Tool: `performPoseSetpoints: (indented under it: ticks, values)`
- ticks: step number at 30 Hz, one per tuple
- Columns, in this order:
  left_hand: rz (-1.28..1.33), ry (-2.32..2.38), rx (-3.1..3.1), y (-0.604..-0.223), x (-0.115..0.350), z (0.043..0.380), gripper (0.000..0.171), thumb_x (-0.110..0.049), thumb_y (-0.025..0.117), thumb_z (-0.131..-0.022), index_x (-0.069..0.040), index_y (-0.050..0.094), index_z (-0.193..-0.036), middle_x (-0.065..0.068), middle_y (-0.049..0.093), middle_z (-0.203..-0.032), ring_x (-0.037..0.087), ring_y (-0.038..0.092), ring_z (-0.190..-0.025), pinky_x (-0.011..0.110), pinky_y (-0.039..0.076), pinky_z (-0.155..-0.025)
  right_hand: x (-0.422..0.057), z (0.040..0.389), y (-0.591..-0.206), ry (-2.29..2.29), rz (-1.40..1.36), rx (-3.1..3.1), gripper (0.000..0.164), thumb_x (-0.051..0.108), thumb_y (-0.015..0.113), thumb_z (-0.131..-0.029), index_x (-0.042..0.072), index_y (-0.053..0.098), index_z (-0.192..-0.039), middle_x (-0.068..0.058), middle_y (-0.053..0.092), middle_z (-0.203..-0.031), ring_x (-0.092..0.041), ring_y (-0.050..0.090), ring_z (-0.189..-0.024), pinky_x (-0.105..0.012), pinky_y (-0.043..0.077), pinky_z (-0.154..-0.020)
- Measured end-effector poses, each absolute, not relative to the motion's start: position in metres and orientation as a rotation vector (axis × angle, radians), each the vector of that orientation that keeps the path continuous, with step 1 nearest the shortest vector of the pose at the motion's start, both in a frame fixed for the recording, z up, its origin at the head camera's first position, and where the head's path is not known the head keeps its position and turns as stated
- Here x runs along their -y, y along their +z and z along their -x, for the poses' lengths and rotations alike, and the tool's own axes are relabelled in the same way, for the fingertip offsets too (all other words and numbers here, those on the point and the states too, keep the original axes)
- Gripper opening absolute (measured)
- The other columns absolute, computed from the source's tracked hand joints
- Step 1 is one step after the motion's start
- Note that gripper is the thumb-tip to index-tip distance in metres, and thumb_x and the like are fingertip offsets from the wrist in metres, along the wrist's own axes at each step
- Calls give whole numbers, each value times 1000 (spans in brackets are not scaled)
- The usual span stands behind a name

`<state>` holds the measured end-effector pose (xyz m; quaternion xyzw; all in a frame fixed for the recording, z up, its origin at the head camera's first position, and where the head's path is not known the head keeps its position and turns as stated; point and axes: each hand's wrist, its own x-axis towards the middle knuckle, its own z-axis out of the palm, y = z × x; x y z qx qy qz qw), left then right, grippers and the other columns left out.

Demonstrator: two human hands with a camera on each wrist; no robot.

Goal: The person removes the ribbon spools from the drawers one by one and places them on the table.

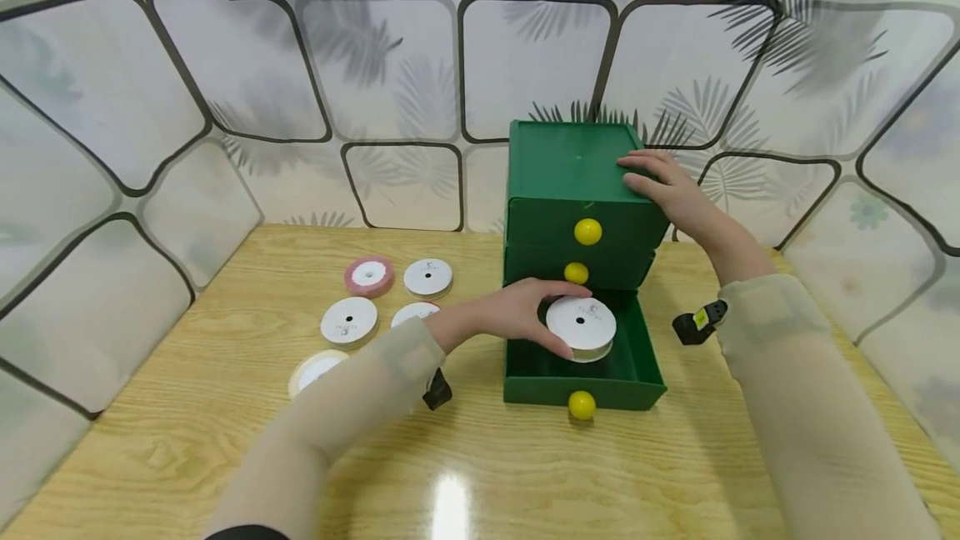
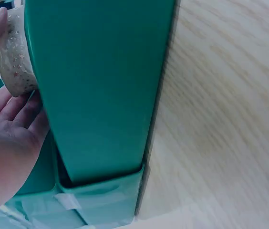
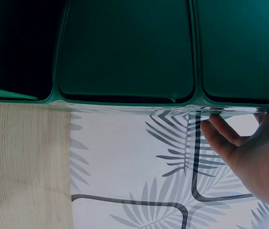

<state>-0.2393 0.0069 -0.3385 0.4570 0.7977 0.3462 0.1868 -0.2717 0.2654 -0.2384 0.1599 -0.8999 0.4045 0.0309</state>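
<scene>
In the head view my left hand grips a white-faced ribbon spool between thumb and fingers, inside the pulled-out bottom drawer. The left wrist view shows this spool's pale, speckled rim against the fingers, with the palm below it. The drawer belongs to a green cabinet with yellow knobs; its upper two drawers are closed. My right hand rests on the cabinet's top right edge, fingers extended. From the right wrist camera, its fingertips touch the cabinet's side.
Left of the cabinet, several more ribbon spools lie flat on the wooden table: a pink one, white ones and a cream-edged one. The left forearm partly covers two. A patterned backdrop stands behind.
</scene>
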Motion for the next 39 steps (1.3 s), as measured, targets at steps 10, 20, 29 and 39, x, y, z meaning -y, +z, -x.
performPoseSetpoints:
  ticks: [10,20,29,39]
  values:
    - [-1265,1173,-2173,-324,26,232,79,-17,84,-77,-12,46,-145,2,49,-141,11,49,-115,26,44,-94,-265,270,-237,1278,-490,2771,52,29,45,-103,-2,38,-146,-17,15,-157,-37,7,-144,-61,12,-111]
    - [-1167,1228,-2202,-316,66,218,81,-23,86,-75,-17,46,-145,-5,46,-143,13,44,-122,38,39,-102,-265,271,-236,1273,-498,2775,53,29,45,-103,-1,37,-146,-16,15,-158,-37,5,-145,-61,11,-111]
    - [-1213,1248,-2261,-315,98,205,83,-19,86,-75,-7,45,-145,3,48,-144,17,47,-124,38,43,-100,-267,272,-238,1285,-496,2772,53,29,45,-103,-1,37,-146,-15,14,-158,-36,6,-145,-61,12,-111]
    - [-1126,1261,-2328,-313,134,190,84,-23,87,-73,-15,46,-146,-3,46,-145,16,44,-125,42,41,-102,-266,272,-238,1289,-500,2770,53,29,45,-103,-1,37,-147,-16,14,-157,-37,6,-144,-60,12,-111]
